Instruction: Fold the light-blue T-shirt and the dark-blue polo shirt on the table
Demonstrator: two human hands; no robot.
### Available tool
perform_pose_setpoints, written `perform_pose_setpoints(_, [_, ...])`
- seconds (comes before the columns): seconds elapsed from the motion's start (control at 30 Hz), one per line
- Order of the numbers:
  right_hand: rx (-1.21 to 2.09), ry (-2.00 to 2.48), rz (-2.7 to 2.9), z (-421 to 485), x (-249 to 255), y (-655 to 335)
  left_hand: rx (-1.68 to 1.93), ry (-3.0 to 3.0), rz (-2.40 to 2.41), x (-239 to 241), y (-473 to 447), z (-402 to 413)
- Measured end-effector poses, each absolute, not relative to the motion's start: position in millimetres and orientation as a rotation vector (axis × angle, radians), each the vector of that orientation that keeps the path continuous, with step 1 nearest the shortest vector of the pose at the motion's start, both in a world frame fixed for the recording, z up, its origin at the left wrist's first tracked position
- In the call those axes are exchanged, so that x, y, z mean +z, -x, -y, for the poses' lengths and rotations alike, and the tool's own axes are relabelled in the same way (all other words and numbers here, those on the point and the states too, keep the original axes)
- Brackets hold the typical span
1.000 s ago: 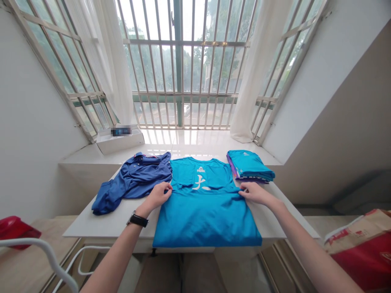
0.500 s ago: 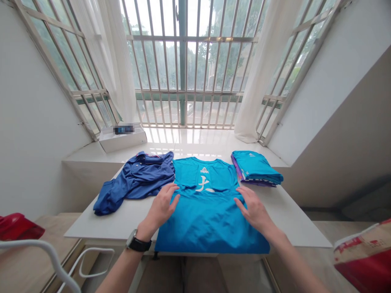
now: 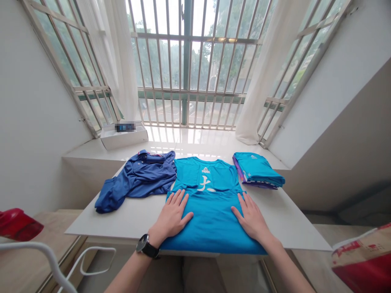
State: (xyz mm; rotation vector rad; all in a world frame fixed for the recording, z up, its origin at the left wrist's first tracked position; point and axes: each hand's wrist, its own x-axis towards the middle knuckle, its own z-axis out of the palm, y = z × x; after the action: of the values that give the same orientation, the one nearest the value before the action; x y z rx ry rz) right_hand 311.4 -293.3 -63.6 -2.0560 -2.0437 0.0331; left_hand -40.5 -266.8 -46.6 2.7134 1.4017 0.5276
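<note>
A bright blue T-shirt [image 3: 210, 219] lies on the white table [image 3: 296, 228], its sleeves turned inward and its lower part folded up over the body. White lettering and a logo show near its neckline. My left hand [image 3: 174, 213] rests flat on the left side of the folded part, fingers stretched out. On the right side, my right hand [image 3: 250, 215] lies with its fingers spread on the cloth. Neither hand grips anything. A black watch is on my left wrist.
A crumpled navy polo shirt [image 3: 137, 177] lies left of the T-shirt. Folded clothes [image 3: 259, 169] are stacked on the right. A white box [image 3: 124, 137] sits on the windowsill [image 3: 189, 142]. Red items appear at both sides, and a white tubular frame [image 3: 39, 247] is at lower left.
Both hands have come down flat onto the T-shirt, the left one moving inward to the right. The folded part looks smoother, and its near edge is narrower.
</note>
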Motion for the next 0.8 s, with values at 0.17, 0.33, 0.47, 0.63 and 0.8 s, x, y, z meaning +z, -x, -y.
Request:
perform_pose_setpoints(0.17, [0.081, 2.104, 2.051, 291, -74, -317, 0.562, -2.7, -1.401, -50, 40, 268])
perform_pose_setpoints(0.33, [0.021, 2.012, 1.939, 290, -69, -315, 0.634, -2.648, -1.387, -43, 39, 266])
perform_pose_setpoints(0.47, [-0.164, 1.753, 1.91, 311, -55, -315, 0.832, -2.635, -1.383, -28, 40, 283])
perform_pose_setpoints(0.63, [-0.11, 1.611, 2.143, 373, -68, -322, 0.681, -2.759, -1.222, -30, 59, 335])
perform_pose_setpoints(0.8, [-0.287, 1.567, 2.211, 399, -91, -323, 0.56, -2.923, -1.311, -57, 71, 355])
